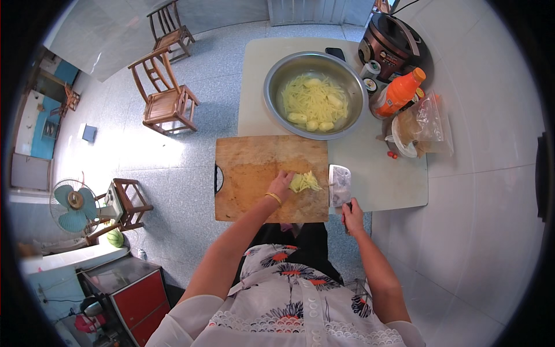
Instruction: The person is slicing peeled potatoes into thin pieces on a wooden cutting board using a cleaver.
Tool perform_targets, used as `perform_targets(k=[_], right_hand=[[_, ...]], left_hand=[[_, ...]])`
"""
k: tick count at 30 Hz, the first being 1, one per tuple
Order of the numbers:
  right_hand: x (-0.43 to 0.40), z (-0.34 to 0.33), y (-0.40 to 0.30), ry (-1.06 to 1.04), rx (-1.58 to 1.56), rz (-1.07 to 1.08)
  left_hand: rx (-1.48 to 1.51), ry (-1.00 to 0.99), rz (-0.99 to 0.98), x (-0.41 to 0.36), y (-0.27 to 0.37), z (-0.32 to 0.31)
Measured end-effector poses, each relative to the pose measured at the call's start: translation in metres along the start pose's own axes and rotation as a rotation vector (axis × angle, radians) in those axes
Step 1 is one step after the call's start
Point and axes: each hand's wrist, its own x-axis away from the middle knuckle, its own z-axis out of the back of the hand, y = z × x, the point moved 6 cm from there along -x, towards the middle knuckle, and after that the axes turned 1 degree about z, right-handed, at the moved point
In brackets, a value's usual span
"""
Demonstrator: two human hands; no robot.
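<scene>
On the wooden cutting board point(251, 165), a small pile of cut potato strips point(306, 182) lies near the right edge. My left hand point(282, 184), with a gold bracelet at the wrist, touches the pile's left side; its fingertips are partly hidden. My right hand point(354, 217) grips the dark handle of a cleaver point(340, 185). The broad blade is flat beside the board's right edge, with bits clinging to it. Behind the board stands a large steel basin point(272, 106) of potato strips point(314, 99) and several whole peeled potatoes point(297, 117), apparently in water.
At the table's point(386, 186) right side are a rice cooker point(388, 45), an orange-capped bottle point(399, 93), a can point(371, 68) and a plastic bag point(427, 123). A phone point(335, 54) lies behind the basin. Leftward stand a wooden chair point(167, 104) and a fan point(74, 204).
</scene>
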Motion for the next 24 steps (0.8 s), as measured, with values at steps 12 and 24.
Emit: perform_targets(k=[12,24], right_hand=[[0.003,0.001,-0.011,0.075,-0.039,0.028],[0.004,-0.036,-0.012,-0.124,-0.031,-0.018]], left_hand=[[0.022,0.003,-0.016,0.004,0.013,0.011],[-0.002,0.084,-0.084,0.004,0.011,0.011]])
